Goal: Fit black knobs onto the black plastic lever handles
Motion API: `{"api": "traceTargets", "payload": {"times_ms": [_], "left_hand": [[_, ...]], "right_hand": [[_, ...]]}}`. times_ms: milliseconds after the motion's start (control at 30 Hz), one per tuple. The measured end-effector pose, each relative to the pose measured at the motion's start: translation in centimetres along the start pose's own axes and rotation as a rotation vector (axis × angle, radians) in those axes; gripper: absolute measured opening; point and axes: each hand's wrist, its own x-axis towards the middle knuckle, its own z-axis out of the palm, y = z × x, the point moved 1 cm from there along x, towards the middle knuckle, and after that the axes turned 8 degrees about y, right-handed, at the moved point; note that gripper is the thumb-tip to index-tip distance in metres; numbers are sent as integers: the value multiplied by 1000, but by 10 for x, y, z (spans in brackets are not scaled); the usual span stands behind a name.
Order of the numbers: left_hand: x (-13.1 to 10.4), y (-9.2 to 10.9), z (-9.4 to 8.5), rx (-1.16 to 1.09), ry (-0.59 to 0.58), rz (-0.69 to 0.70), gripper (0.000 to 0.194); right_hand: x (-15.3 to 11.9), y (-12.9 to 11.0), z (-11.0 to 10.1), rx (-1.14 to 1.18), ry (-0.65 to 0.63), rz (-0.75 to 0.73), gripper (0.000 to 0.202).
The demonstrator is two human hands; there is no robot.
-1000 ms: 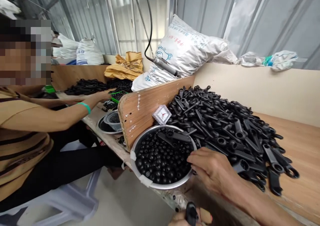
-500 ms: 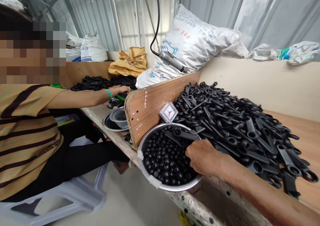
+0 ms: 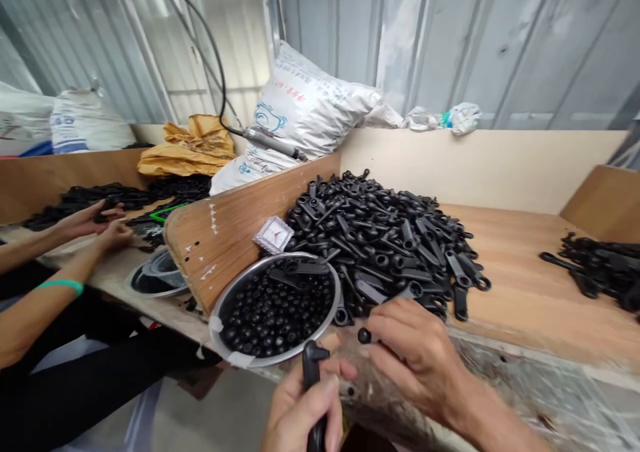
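Low in the centre of the frame, my left hand (image 3: 300, 409) is clamped around a black lever piece (image 3: 313, 372) held upright, while my right hand (image 3: 415, 355) pinches a small black bead (image 3: 365, 335) just beside it, near the metal bowl (image 3: 220, 305) of beads at the desk (image 3: 540, 299) edge, below the heap of levers (image 3: 380, 239)

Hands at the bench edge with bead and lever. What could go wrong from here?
1. The right hand pinches a small black bead at its fingertips, out over the bench edge; a slip probably drops it to the floor.
2. The metal bowl of beads overhangs that edge, close to the left hand gripping a black lever; a bump might tip it.
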Motion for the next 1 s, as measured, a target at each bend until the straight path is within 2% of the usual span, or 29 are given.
{"api": "traceTargets", "payload": {"times_ms": [100,233,333,433,600,700,767,800,867,933,1000], "left_hand": [[-3,-1,35,59,54,90,52],[-11,-26,67,167,-53,28,43],[-16,-43,76,208,-86,-25,39],[-19,-52,80,222,-91,-67,43],[-19,-62,84,293,-72,-50,57],[-20,-66,86,405,-44,-15,56],[-20,-66,88,430,-83,8,55],[-20,-65,88,411,-118,25,55],[-18,-64,88,349,-181,74,52],[-14,-66,88,317,-188,131,49],[-12,-70,87,329,-138,179,47]], "right_hand": [[-37,-15,-25,-91,140,4,14],[-72,-29,-47,-146,234,50,13],[-90,-33,-58,-146,277,75,13],[-103,-34,-65,-96,277,135,12],[-114,-32,-70,-32,137,227,24],[-121,-30,-73,-16,32,286,28],[-125,-27,-75,154,51,396,27],[-128,-24,-76,296,93,503,25],[-133,-18,-74,656,243,784,17],[-136,-12,-67,1018,414,1028,18],[-136,-10,-58,1283,538,1128,22]]}}
